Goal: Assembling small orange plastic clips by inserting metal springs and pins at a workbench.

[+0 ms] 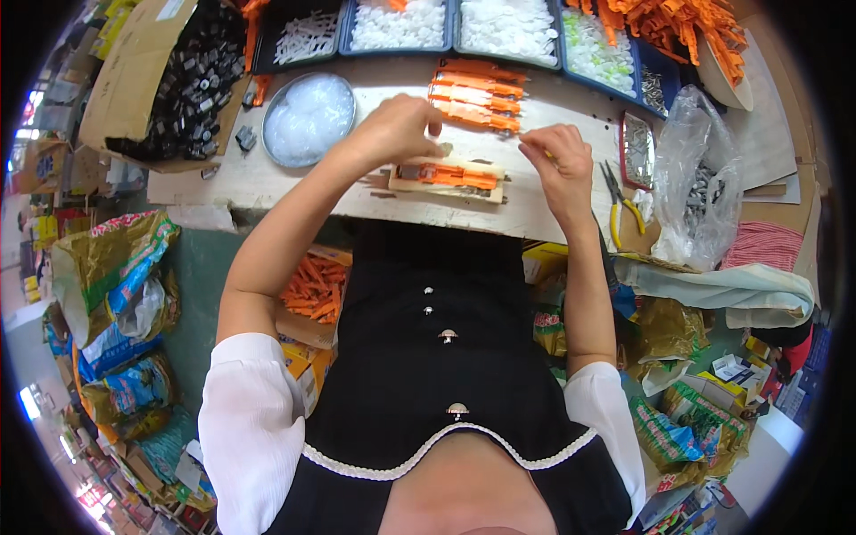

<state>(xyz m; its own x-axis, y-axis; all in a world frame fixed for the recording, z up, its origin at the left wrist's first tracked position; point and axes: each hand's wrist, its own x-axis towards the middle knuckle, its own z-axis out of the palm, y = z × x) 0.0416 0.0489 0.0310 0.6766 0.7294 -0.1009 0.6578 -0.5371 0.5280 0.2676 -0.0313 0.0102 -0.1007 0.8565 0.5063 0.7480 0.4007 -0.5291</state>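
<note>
A pale wooden holder (492,192) lies near the table's front edge, with an orange plastic part (456,176) set in it. Just above its left end is my left hand (401,132), fingers bent, with a gap between thumb and forefinger and nothing clearly held. My right hand (562,162) hovers to the right of the holder, its fingertips drawn together in a pinch. Whatever may be between them is too small to tell. Beyond the holder, several orange plastic parts (477,96) lie side by side in a row.
Blue trays (453,27) of small white pieces line the back. A round tin (309,120) of clear pieces and a carton (147,85) of black parts stand left. At right are yellow-handled pliers (617,209), a screw tray (637,152), a plastic bag (700,174) and piled orange parts (682,31).
</note>
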